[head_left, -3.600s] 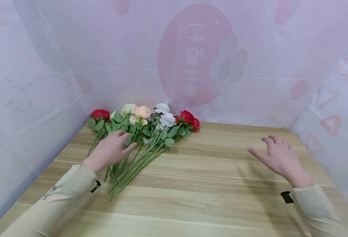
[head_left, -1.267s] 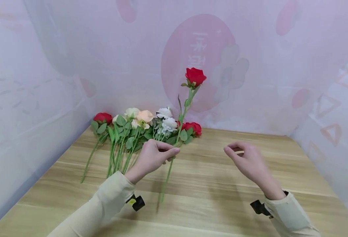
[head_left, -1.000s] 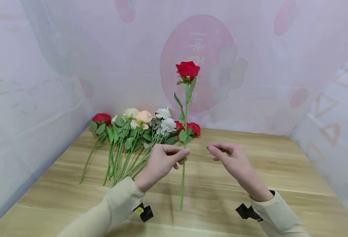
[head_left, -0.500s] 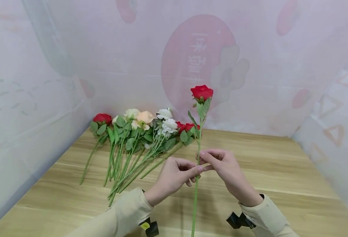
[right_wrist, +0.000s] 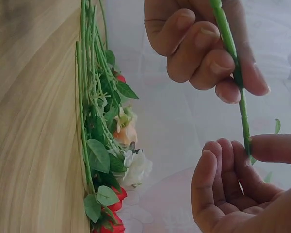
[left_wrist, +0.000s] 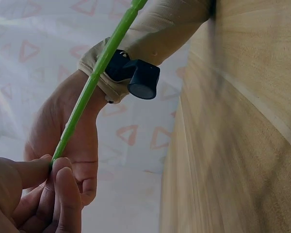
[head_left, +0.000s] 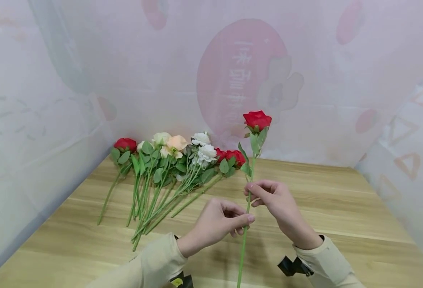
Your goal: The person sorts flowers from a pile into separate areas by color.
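A single red rose with a long green stem stands nearly upright above the table, both hands on it. My right hand pinches the stem between thumb and fingers just below the leaves. Lower down, my left hand also pinches the stem, thumb against the fingers. In the right wrist view the left hand and right hand are a short length of bare stem apart. The left wrist view shows the green stem running out past the fingers; the bloom is outside that view.
On the wooden table a row of flowers lies to the left: a red rose, a peach flower, white flowers and more red roses. Their stems point toward me. Printed cloth walls enclose the table.
My left hand has lifted the red rose from the pile and brought it right. The right hand has come in and taken the stem above it; the left hand now sits lower on the stem.
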